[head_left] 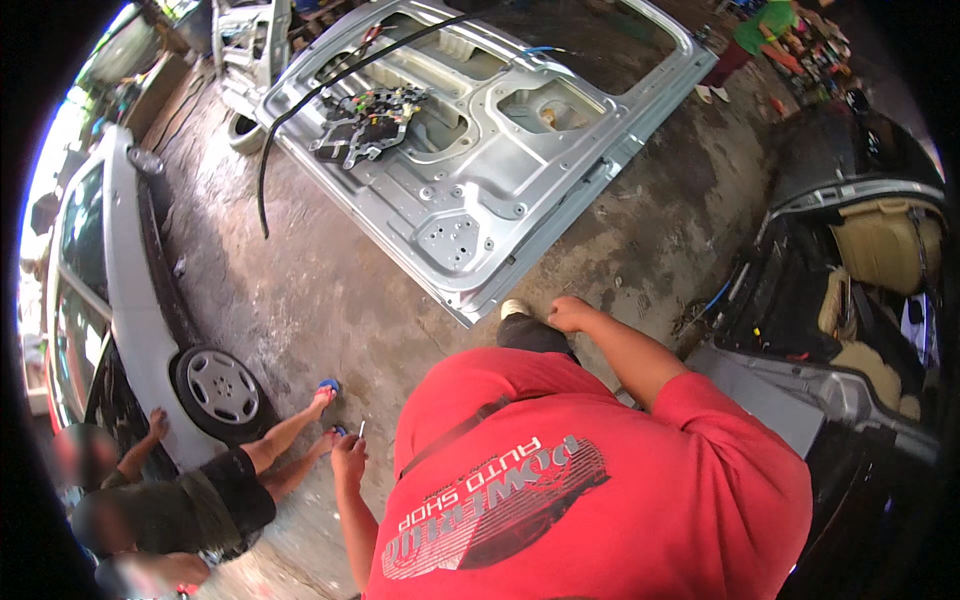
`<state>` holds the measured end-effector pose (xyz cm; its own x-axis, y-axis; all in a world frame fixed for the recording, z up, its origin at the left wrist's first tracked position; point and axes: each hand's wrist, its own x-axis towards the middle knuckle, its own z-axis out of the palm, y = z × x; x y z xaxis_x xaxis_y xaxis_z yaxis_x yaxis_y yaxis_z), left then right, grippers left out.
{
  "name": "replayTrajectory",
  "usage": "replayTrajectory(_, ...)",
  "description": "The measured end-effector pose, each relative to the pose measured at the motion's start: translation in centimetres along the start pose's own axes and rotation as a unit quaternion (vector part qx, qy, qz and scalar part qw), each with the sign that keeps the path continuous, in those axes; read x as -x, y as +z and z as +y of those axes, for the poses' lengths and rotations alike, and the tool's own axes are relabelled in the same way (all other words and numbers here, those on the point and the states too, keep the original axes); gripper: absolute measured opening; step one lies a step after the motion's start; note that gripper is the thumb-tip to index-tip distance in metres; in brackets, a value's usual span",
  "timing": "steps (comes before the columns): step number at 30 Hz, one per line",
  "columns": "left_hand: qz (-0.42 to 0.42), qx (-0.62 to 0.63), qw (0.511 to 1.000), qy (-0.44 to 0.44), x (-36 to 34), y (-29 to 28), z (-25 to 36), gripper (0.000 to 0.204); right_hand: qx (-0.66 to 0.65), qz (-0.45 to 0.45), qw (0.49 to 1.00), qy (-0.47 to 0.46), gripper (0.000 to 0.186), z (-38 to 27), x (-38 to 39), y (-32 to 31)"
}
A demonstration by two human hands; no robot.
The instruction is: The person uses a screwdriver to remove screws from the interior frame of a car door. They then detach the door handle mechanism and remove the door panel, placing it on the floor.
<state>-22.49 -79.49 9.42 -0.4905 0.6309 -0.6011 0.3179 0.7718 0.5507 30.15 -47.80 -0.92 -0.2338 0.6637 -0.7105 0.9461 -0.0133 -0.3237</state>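
Note:
My left hand is low in the view, beside my red shirt. Its fingers are closed around a thin, pale stick that points up; its exact kind is too small to tell. Further right, my right hand is curled in front of me near my shoe, and whatever may be in it is hidden. Ahead of both hands is a large silver car door, inner side up, its near corner closest to my right hand. A black bracket-like part with coloured clips and a long black rubber strip lie across it.
At left stands a silver car with people beside it. A tire and metal frame are behind the door. To the right is an opened dark car body with tan seats. A person in green is at far right.

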Motion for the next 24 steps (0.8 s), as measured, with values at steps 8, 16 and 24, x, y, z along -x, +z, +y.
replayTrajectory(8,0.046,0.161,0.986,-0.016,-5.6,-4.2,-8.1,0.016,0.031,0.061,0.998,0.002,0.035,-4.5,-0.6,-4.7)
replayTrajectory(16,-0.036,0.040,0.996,-0.073,-4.2,0.1,-10.3,0.026,0.012,0.073,0.995,0.071,0.028,-3.2,-2.6,-4.7)
replayTrajectory(24,-0.045,0.014,0.997,-0.059,-4.3,-1.7,-1.3,0.026,0.004,0.027,0.996,0.083,0.040,-1.2,-1.4,-5.2)
